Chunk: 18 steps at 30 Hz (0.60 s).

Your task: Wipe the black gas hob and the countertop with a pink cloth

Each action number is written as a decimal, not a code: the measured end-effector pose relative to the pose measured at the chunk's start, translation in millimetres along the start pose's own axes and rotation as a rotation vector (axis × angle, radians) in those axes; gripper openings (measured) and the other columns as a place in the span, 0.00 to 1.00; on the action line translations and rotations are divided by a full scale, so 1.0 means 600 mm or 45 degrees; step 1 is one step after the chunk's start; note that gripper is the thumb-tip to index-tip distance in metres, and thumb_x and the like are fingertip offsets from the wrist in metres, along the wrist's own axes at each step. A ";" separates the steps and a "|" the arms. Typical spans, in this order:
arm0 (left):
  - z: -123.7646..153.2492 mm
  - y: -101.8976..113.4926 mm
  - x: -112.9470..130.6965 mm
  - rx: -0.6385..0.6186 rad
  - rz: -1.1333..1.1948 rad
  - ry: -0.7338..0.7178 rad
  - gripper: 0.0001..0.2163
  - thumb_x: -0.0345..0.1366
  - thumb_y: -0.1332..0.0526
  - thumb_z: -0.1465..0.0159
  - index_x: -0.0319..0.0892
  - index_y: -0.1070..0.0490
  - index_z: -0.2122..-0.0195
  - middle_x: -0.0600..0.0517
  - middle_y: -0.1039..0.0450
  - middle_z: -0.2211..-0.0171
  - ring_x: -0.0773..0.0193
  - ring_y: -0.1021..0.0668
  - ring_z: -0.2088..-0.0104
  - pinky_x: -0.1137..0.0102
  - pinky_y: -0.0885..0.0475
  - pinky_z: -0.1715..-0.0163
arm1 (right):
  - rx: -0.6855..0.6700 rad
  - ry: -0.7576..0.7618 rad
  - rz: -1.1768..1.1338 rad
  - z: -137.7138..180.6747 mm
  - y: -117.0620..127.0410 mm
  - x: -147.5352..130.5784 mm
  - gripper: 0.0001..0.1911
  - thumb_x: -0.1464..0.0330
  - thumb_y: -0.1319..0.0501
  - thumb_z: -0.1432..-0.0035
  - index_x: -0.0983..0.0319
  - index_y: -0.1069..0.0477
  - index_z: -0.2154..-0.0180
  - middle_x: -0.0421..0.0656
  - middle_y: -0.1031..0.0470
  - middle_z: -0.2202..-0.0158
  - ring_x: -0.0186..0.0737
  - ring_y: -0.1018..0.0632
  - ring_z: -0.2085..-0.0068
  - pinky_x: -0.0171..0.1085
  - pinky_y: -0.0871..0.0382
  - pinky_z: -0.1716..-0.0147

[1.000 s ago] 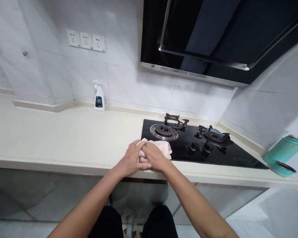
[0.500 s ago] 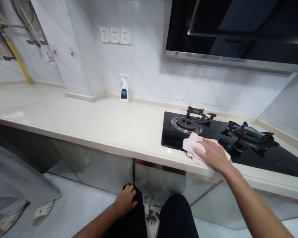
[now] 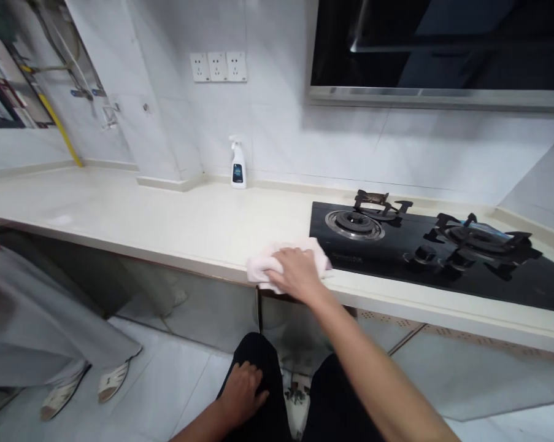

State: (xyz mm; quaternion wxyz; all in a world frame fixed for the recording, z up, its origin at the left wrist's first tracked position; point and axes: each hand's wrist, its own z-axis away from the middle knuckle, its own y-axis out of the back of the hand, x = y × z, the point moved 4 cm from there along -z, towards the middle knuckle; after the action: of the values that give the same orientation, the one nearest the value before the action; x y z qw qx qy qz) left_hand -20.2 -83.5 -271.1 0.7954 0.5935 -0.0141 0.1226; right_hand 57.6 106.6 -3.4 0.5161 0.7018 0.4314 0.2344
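My right hand [image 3: 296, 275] lies palm down, fingers flat, on a pale pink cloth [image 3: 286, 260] at the front edge of the cream countertop [image 3: 175, 221], just left of the black gas hob [image 3: 424, 258]. My left hand [image 3: 242, 393] hangs low and rests on my thigh in dark trousers, fingers loosely curled, nothing in it.
A white spray bottle [image 3: 238, 163] stands by the tiled back wall under a row of sockets [image 3: 218, 66]. A dark range hood [image 3: 442, 55] hangs above the hob's two burners. Another person's legs in grey trousers and white sandals [image 3: 88, 387] stand at the lower left.
My left hand left the cloth and dropped to my thigh. My right hand slid the cloth from the hob's corner leftward onto the countertop edge. The view swung left.
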 end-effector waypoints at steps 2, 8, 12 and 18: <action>-0.007 0.006 -0.013 0.029 -0.023 0.078 0.16 0.43 0.40 0.33 0.43 0.22 0.49 0.40 0.23 0.46 0.44 0.25 0.42 0.52 0.33 0.41 | 0.022 0.089 -0.017 -0.038 -0.019 -0.055 0.22 0.48 0.42 0.31 0.56 0.26 0.48 0.49 0.22 0.46 0.54 0.27 0.48 0.52 0.39 0.49; -0.046 0.048 -0.021 0.052 -0.122 0.199 0.15 0.41 0.43 0.31 0.43 0.23 0.49 0.40 0.24 0.43 0.45 0.24 0.41 0.52 0.33 0.43 | 0.157 0.189 -0.025 -0.066 -0.032 -0.088 0.25 0.46 0.45 0.30 0.60 0.27 0.52 0.50 0.22 0.51 0.51 0.26 0.51 0.49 0.38 0.50; -0.025 0.058 -0.012 0.065 -0.158 0.147 0.16 0.45 0.44 0.30 0.43 0.22 0.52 0.40 0.22 0.48 0.45 0.22 0.45 0.53 0.33 0.44 | 0.250 0.095 -0.018 0.010 -0.011 -0.004 0.26 0.45 0.42 0.32 0.61 0.26 0.54 0.51 0.22 0.52 0.51 0.27 0.51 0.47 0.40 0.50; 0.020 0.067 0.004 -0.087 -0.003 0.054 0.14 0.45 0.44 0.30 0.44 0.23 0.64 0.45 0.19 0.60 0.52 0.18 0.56 0.59 0.29 0.52 | 0.278 -0.243 0.145 0.197 0.051 0.192 0.24 0.49 0.44 0.30 0.62 0.25 0.56 0.54 0.22 0.55 0.54 0.27 0.51 0.47 0.43 0.48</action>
State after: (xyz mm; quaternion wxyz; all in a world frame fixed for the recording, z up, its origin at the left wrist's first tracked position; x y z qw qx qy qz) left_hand -24.8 -83.8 -229.6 0.8154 0.5633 -0.0008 0.1337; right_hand 219.7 139.9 -30.5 0.4612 0.7963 0.3628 0.1472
